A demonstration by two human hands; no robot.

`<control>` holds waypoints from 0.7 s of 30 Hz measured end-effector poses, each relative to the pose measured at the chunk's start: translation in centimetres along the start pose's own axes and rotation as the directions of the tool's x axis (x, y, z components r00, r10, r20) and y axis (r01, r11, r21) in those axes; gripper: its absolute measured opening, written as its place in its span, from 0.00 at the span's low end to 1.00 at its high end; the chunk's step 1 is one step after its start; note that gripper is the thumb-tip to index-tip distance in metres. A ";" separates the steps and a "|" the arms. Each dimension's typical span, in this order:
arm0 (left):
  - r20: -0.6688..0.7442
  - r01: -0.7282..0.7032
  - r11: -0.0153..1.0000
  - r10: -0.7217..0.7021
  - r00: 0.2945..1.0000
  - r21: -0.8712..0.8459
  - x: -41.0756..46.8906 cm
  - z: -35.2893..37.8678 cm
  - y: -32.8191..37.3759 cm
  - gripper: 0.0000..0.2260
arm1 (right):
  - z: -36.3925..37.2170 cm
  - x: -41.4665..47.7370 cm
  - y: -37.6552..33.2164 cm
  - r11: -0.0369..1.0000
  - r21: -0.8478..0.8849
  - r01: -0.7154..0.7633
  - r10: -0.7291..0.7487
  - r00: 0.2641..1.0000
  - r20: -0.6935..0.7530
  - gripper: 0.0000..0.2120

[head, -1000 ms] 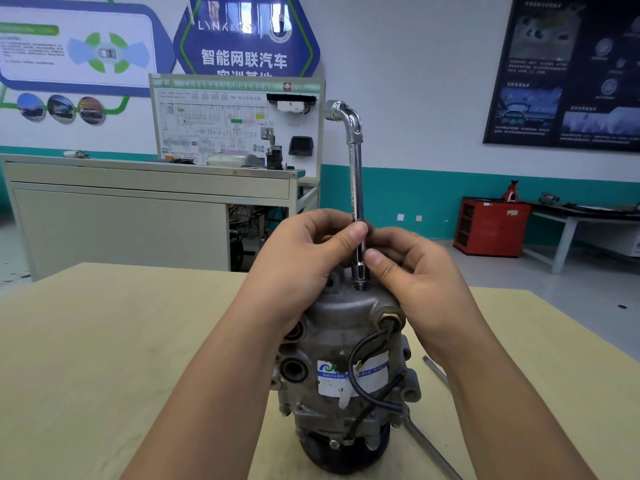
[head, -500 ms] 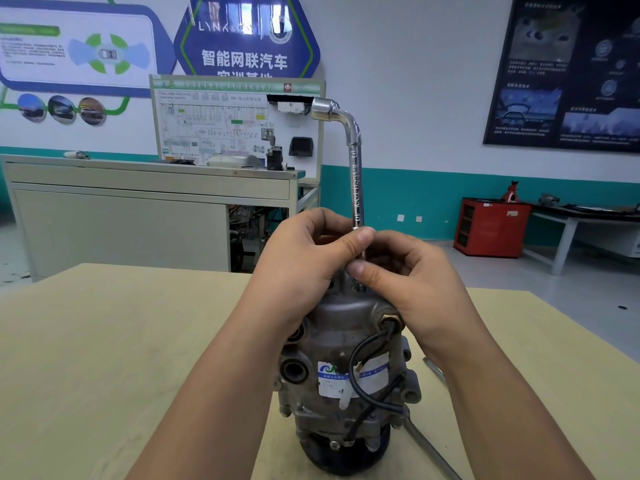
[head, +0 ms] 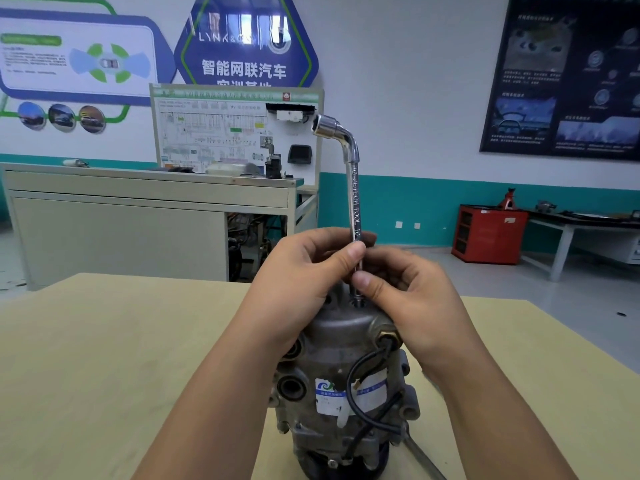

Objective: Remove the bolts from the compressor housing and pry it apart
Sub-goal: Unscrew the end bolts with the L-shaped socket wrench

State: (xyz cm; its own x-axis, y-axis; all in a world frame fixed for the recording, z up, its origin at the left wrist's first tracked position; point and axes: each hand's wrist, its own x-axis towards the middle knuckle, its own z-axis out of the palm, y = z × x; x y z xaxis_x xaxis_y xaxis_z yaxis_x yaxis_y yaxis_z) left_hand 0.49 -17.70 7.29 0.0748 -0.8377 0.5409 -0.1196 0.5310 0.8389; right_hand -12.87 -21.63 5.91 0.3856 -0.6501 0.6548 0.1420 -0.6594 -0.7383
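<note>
- Head view: left hand [head: 304, 282] pinches the socket wrench [head: 355, 199] shaft; a loose pinch could tilt it off the hidden bolt.
- Compressor housing [head: 346, 341] stands on end beneath; hard twisting might topple it.
- Right hand [head: 412, 299] pinches lower down; the table [head: 540, 358] clamps nothing.

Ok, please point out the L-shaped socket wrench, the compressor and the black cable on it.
L-shaped socket wrench [head: 355, 199]: head view, on its upright shaft.
compressor [head: 343, 327]: head view, on its grey top cover.
black cable [head: 349, 382]: head view, on the loop beside the label.
</note>
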 end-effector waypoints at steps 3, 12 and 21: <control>0.019 0.022 0.998 -0.021 1.000 -0.052 0.0 0.0 0.1 0.09 | 0.0 0.0 0.0 1.000 0.013 -0.005 0.005 1.000 0.010 0.17; -0.006 -0.006 1.000 0.005 1.000 -0.028 0.0 0.1 0.1 0.08 | 0.0 0.0 -0.2 0.999 0.036 -0.022 0.020 0.999 0.031 0.16; -0.024 -0.030 0.999 0.030 0.999 0.016 0.1 0.0 0.0 0.03 | 0.3 -0.2 0.2 1.000 0.010 -0.010 0.010 1.000 0.007 0.08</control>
State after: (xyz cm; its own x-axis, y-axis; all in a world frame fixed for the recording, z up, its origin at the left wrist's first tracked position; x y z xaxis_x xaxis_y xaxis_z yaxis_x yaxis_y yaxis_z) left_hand 0.50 -17.77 7.32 0.0952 -0.8180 0.5672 -0.1372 0.5536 0.8214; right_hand -12.65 -21.57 5.61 0.3936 -0.6535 0.6465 0.1476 -0.6492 -0.7461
